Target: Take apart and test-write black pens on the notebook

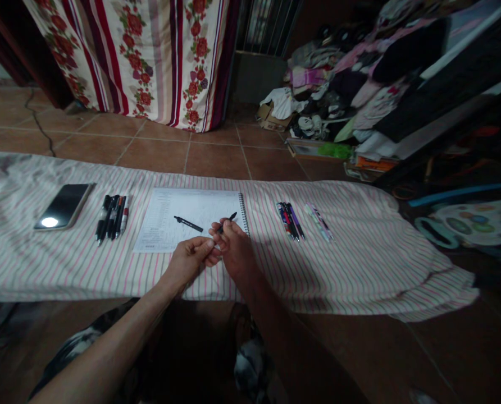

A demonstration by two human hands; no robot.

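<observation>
Over the near edge of a spiral notebook (208, 201), my two hands meet. My right hand (236, 244) is closed on a slim black pen piece (232, 216), its pointed end sticking out past the fingers toward the upper right. Thumb and fingers of my left hand (194, 252) are pinched together against the right fingertips; whatever they hold is too small to name. A black pen barrel (188, 224) with pale lettering lies slanted on the page, just beyond my left hand.
A striped cloth (351, 252) covers the low surface. Left of the notebook are several markers (112, 216) and a phone (64, 206). To the right lie several dark pens (290, 221) and some pastel pens (319, 221). Beyond are a floral curtain (158, 62) and heaped clothes (338, 78).
</observation>
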